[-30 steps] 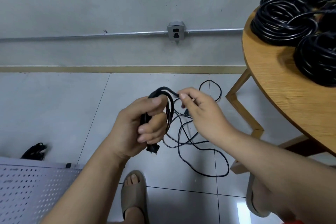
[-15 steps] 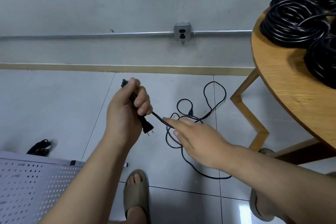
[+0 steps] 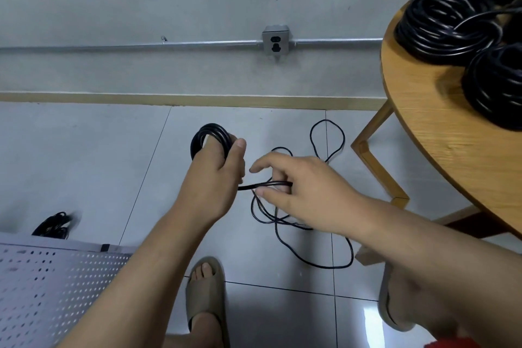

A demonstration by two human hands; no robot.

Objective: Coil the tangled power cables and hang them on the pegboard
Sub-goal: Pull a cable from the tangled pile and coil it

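Over the floor [image 3: 84, 164], the left hand [image 3: 214, 175] holds a small black coil [image 3: 210, 135]. Its fingers are curled tight round the coil, and the thumb sticks up beside it. A cable [image 3: 265, 185] runs from under that hand straight across to the right hand [image 3: 308, 195], which is just beside the left one. The right hand's first finger and thumb are a little apart, and the cable goes in between them. The other fingers seem to curl round the cable, but they are partly hidden, so that grip is hard to see.

Below the hands, the rest of the cable lies on the floor in loose loops [image 3: 276, 219] that cross each other.

On the right is a round wood table [image 3: 440, 133] with big coils [image 3: 446, 25] piled on it. At the bottom left is a white pegboard [image 3: 50, 285]. A dark bundle [image 3: 53, 224] lies on the floor just past its edge. A socket [image 3: 275, 39] sits on a pipe on the wall. Two feet in sandals [image 3: 207, 291] stand on the tiles.
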